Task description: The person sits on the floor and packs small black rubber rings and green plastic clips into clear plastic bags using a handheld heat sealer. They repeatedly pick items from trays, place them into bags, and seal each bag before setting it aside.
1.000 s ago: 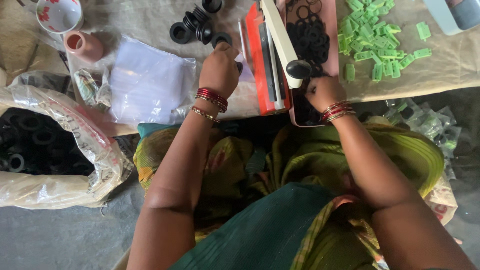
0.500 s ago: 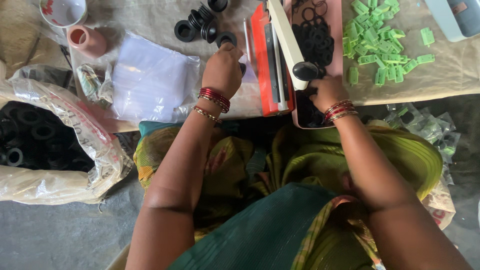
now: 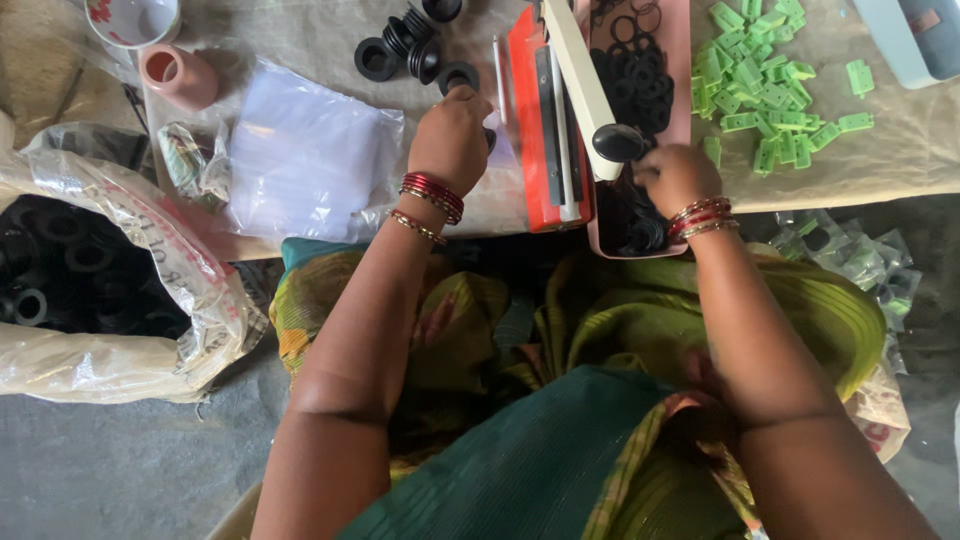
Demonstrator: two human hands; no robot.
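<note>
**Hands at a red heat sealer on a cluttered desk**

The red heat sealer [image 3: 545, 130] lay near the front edge of the desk [image 3: 900, 150], its cream lever arm [image 3: 575, 80] raised at a slant and ending in a black knob [image 3: 617, 142]. The right hand [image 3: 678, 178] rested just beside that knob, fingers curled; whether it gripped anything could not be told. The left hand [image 3: 452, 138] was closed loosely at the sealer's left edge, touching a small black part [image 3: 489, 138] that was mostly hidden. A pink tray [image 3: 680, 60] behind the sealer held thin black rings [image 3: 635, 75]. Loose green plastic pieces [image 3: 765, 85] were scattered to the right of the tray. Black rubber grommets [image 3: 405, 45] sat beyond the left hand, and clear plastic pouches [image 3: 310, 160] lay flat to its left. A pink cup [image 3: 178, 75] stood at the far left of the desk. A large translucent sack [image 3: 110, 270] of black rubber rings sat on the floor at the left; small filled packets [image 3: 850, 255] lay at the right. Both forearms extended forward, each wrist wearing red and gold bangles [image 3: 430, 195].
</note>
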